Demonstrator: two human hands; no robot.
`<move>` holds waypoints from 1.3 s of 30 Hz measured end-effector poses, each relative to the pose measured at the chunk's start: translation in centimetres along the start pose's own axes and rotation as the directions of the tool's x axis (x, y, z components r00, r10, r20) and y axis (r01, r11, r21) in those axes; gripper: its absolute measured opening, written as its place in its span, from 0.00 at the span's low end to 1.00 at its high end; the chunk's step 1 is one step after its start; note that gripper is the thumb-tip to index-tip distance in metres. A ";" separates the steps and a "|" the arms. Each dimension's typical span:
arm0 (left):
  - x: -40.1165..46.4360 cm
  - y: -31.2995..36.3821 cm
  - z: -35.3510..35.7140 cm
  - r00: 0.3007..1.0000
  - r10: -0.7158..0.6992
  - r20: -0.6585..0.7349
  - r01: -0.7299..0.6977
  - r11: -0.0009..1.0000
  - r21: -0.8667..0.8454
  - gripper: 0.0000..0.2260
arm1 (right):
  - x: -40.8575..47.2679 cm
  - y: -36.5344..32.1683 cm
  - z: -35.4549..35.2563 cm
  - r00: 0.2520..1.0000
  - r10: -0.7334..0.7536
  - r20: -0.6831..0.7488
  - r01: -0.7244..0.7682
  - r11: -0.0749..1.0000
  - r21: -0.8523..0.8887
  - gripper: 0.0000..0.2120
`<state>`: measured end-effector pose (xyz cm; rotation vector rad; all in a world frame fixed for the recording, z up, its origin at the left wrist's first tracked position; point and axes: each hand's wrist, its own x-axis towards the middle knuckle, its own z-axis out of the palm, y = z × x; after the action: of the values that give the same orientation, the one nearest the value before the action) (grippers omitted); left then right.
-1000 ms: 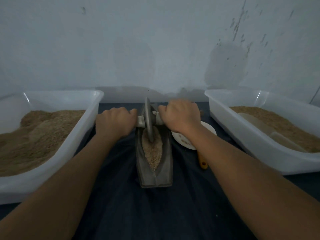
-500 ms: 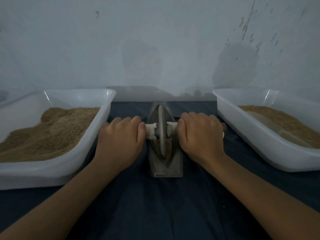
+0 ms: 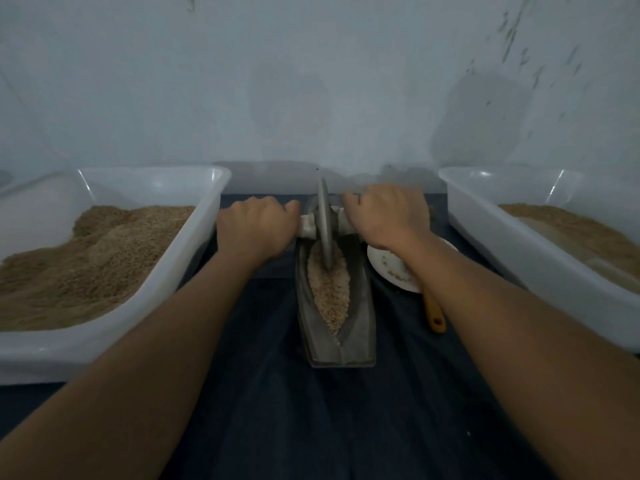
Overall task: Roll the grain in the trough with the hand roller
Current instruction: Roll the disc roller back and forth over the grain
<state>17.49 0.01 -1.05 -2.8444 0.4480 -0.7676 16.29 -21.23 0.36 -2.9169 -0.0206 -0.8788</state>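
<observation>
A narrow grey boat-shaped trough (image 3: 360, 336) lies lengthwise on the dark cloth in the middle. Pale grain (image 3: 329, 292) fills its groove. The hand roller (image 3: 325, 223), a thin metal disc on a pale axle, stands upright at the trough's far end with its rim in the grain. My left hand (image 3: 256, 228) grips the axle's left end. My right hand (image 3: 388, 216) grips the right end. Both arms are stretched forward.
A white plastic tub (image 3: 194, 258) of brown grain stands at the left, another white tub (image 3: 512, 251) with grain at the right. A small white plate (image 3: 384, 265) and a yellow-handled tool (image 3: 434, 315) lie right of the trough. A pale wall rises close behind.
Half a second ago the roller was near the middle of the trough, close to me. Both hands have pushed it to the far end, uncovering the grain and the plate.
</observation>
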 end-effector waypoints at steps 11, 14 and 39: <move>-10.5 0.7 -4.5 0.979 0.021 -0.205 -0.043 0.994 -0.100 0.21 | -10.6 -0.8 -4.7 0.952 -0.183 -0.246 0.180 0.983 -0.033 0.19; -11.1 0.9 -4.5 0.977 -0.013 -0.211 -0.026 0.983 -0.182 0.20 | -11.1 -0.9 -5.1 0.939 -0.211 -0.272 0.210 0.977 -0.033 0.17; -8.1 0.6 -3.5 0.984 0.076 -0.162 -0.089 0.993 -0.080 0.09 | -8.2 -1.3 -3.7 0.982 -0.105 -0.158 0.103 0.994 -0.026 0.22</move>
<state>8.83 1.84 -1.95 -2.8337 0.6323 -0.9858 7.38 -20.21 -1.02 -2.8737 -0.1559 -1.1319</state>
